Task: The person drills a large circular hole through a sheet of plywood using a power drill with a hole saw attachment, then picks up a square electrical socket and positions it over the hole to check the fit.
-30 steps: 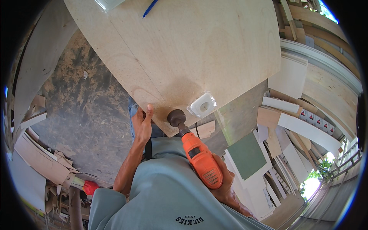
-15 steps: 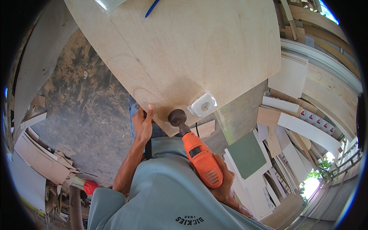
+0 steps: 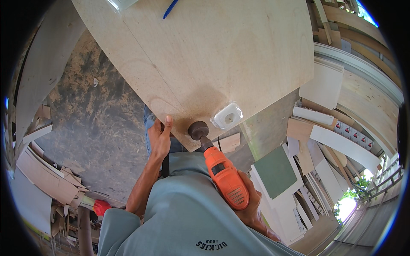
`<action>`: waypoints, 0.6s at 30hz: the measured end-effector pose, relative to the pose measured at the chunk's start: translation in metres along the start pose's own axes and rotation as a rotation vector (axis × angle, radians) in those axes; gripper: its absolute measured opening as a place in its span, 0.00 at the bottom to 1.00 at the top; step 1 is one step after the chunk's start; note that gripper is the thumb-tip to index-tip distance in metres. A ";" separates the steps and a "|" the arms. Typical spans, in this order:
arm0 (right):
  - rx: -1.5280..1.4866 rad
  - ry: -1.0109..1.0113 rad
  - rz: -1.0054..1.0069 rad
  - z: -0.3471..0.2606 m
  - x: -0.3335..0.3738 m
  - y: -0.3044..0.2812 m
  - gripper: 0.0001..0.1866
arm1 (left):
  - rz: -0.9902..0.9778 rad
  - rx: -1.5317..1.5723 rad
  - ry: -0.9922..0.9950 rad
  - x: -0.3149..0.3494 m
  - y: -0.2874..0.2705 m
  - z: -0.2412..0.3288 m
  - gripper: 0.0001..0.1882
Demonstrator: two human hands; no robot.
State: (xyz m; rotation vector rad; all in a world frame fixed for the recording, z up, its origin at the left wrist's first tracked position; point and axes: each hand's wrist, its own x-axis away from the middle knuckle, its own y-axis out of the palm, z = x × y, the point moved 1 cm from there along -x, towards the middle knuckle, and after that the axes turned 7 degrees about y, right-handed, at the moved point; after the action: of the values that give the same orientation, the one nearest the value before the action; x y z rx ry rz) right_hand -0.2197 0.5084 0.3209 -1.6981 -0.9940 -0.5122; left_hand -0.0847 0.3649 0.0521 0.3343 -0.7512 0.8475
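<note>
Your right hand [image 3: 253,199] is wrapped round the orange drill [image 3: 225,177]; your left hand [image 3: 161,141], hold unclear, meets the wooden board [image 3: 205,51].

Before me spreads a pale plywood sheet [image 3: 230,51], a corner pointing at me at six o'clock, a thin straight line running across it. Near that corner my hole saw [image 3: 198,130] meets the wood, with brown sawdust [image 3: 209,97] around it. A white rounded-square piece [image 3: 229,116] in clear plastic lies just beside, at its two o'clock. Toward the sheet's eleven o'clock lies a slim blue pen [image 3: 170,8].
</note>
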 end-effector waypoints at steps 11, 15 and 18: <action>0.008 0.000 0.011 0.000 0.001 0.002 0.43 | -0.008 0.046 -0.017 0.000 0.001 -0.002 0.34; 0.006 0.021 0.010 -0.002 0.002 0.003 0.44 | -0.007 0.027 -0.021 0.000 0.001 -0.002 0.34; 0.010 0.031 0.007 -0.002 0.002 0.002 0.44 | -0.014 0.013 -0.025 0.000 0.000 -0.003 0.34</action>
State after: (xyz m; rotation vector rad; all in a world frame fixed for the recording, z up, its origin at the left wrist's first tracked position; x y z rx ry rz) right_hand -0.2167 0.5072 0.3219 -1.6801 -0.9662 -0.5265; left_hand -0.0833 0.3664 0.0506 0.3621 -0.7655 0.8369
